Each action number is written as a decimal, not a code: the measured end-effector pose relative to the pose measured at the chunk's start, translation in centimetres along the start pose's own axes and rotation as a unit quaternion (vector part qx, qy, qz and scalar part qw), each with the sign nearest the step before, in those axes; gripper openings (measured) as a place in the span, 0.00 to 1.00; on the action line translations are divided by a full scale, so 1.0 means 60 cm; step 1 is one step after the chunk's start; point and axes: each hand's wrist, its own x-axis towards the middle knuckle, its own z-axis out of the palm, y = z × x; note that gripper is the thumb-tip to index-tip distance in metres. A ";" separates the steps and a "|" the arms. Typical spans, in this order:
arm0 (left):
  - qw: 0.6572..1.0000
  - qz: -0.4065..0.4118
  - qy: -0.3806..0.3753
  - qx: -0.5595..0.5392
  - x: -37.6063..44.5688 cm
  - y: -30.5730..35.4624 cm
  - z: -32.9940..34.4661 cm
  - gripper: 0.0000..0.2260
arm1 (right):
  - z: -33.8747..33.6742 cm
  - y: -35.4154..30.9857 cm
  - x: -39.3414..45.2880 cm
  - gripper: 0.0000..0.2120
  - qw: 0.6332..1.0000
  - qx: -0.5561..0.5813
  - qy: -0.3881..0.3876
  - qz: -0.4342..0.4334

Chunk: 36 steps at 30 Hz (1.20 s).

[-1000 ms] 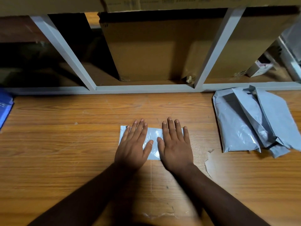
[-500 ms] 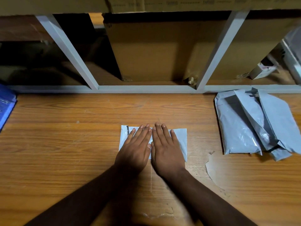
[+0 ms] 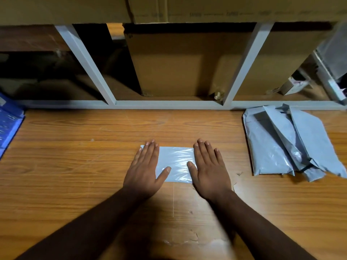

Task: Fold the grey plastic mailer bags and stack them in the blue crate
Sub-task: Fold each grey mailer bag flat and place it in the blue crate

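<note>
Hands (image 3: 178,169) flat — fingers straight — on folded mailer (image 3: 175,163)

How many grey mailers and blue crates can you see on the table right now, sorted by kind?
Folded grey mailer under the flat left hand and right hand: 1
Pile of unfolded grey mailers at the right, overlapping, so individual bags cannot be counted: 1
Blue crate, partly in view at the left edge: 1
Total: 3
</note>
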 end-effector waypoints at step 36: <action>0.993 0.054 0.100 -0.007 0.000 0.057 0.032 0.24 | 0.020 -0.050 0.019 0.26 0.991 -0.016 0.009 -0.134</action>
